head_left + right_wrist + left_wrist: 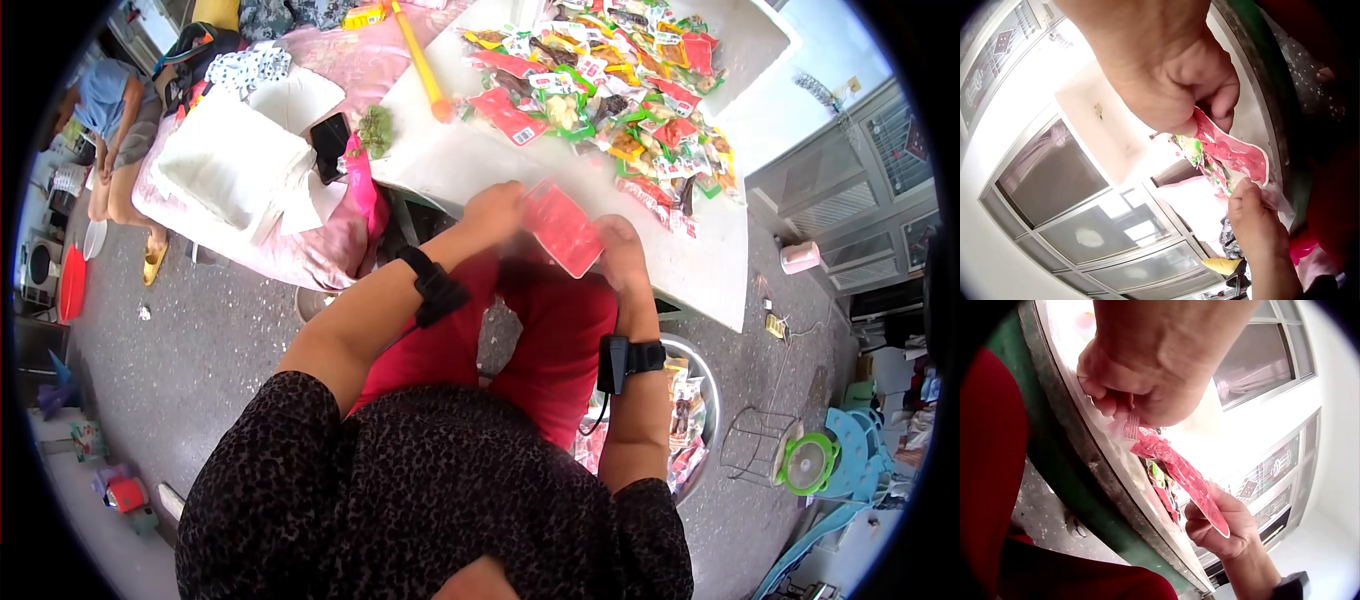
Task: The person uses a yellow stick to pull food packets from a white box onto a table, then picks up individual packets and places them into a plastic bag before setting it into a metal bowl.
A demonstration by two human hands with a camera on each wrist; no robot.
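One flat red plastic packet [562, 230], at near edge of smooth white table [715, 275]. Left hand [495, 213] pinches its clear film end; right hand [623, 252] pinches opposite edge. Best held lightly taut, middle unsqueezed.

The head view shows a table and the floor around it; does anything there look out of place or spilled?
A small white scrap lies on the floor left of the table, like dropped litter. The packets are jumbled, but I see no spill.
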